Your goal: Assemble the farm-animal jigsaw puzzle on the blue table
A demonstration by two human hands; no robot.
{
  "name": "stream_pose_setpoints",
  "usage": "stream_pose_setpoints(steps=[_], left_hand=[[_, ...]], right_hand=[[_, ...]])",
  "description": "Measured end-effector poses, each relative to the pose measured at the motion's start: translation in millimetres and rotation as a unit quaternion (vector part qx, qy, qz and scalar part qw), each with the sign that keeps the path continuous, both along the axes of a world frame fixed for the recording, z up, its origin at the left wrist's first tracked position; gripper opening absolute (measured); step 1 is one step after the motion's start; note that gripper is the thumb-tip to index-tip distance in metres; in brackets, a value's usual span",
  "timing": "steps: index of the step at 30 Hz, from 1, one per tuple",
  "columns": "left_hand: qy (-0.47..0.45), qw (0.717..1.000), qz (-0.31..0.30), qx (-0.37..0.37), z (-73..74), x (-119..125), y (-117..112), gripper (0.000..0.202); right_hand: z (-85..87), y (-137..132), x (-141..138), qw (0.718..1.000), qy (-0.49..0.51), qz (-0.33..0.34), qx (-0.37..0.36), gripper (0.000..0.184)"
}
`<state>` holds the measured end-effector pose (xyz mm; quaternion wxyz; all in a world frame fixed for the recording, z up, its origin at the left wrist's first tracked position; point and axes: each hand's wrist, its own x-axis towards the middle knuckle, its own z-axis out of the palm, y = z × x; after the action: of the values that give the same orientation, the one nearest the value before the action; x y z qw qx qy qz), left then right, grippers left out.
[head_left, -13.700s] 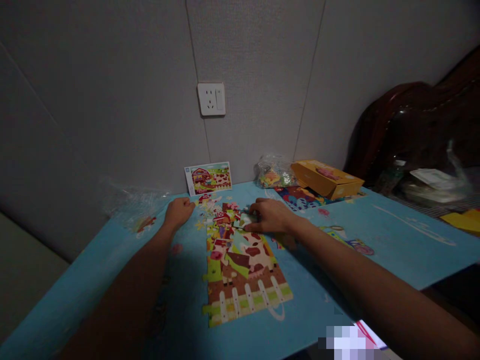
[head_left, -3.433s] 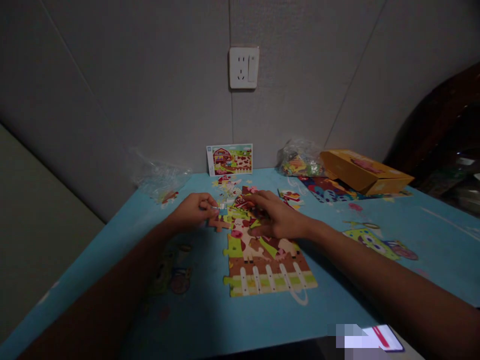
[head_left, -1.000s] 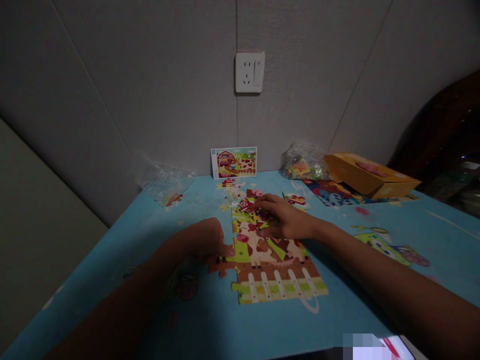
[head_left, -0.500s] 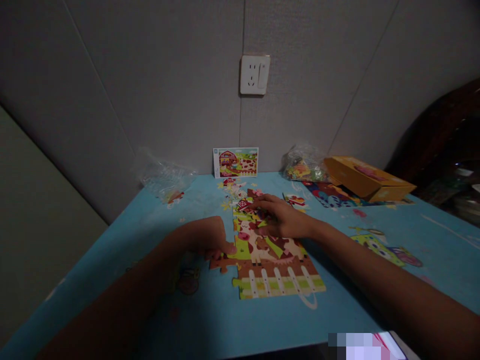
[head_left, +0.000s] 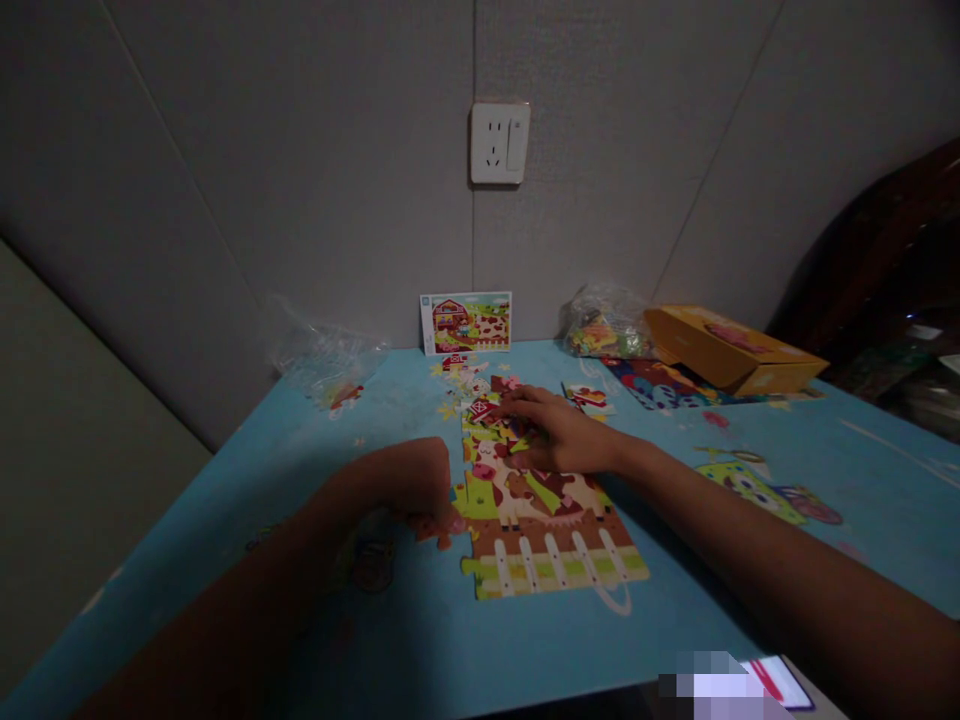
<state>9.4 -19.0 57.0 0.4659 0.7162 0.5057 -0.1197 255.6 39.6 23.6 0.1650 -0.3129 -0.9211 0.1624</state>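
A partly built farm jigsaw puzzle (head_left: 540, 530) with cows and a white fence lies on the blue table (head_left: 225, 480). My left hand (head_left: 409, 485) is closed at the puzzle's left edge, its fingertips pinching a brown puzzle piece (head_left: 435, 527) against the row above the fence. My right hand (head_left: 559, 430) rests flat on the upper part of the puzzle, fingers stretched toward the red barn pieces (head_left: 480, 408). Several loose pieces (head_left: 461, 375) lie just beyond it.
A reference picture card (head_left: 466, 322) leans on the wall under a socket (head_left: 499, 142). A crumpled clear bag (head_left: 322, 355) sits at the back left, a bag of pieces (head_left: 604, 330) and a yellow box (head_left: 731, 350) at the back right. A phone (head_left: 776, 682) lies at the near edge.
My left hand came back from the puzzle's top to its lower left edge with the brown piece and is pressing it there. My right hand stayed on the puzzle's top.
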Motion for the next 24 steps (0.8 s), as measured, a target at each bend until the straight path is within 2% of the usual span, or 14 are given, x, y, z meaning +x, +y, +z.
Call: stream_pose_setpoints(steps=[6,11,17,21,24], left_hand=[[-0.010,0.999,0.022,0.027,-2.3,-0.8,-4.0,0.034],[-0.015,0.999,0.020,-0.049,4.0,9.2,3.5,0.030],[-0.011,0.994,-0.041,-0.103,8.3,15.7,15.6,0.033],[-0.011,0.993,-0.074,-0.095,5.0,10.9,16.1,0.037],[-0.004,0.998,-0.066,-0.017,7.2,6.4,6.4,0.035]], right_hand=[[0.8,0.1,-1.1,1.000,-0.010,-0.006,-0.002,0.065],[-0.9,0.9,-0.7,1.000,-0.008,0.004,0.006,0.064],[-2.6,1.2,1.5,1.000,0.003,0.007,0.003,0.062],[-3.8,2.7,1.9,1.000,0.006,0.005,-0.003,0.063],[-5.0,3.8,1.8,1.000,0.010,0.003,-0.004,0.063]])
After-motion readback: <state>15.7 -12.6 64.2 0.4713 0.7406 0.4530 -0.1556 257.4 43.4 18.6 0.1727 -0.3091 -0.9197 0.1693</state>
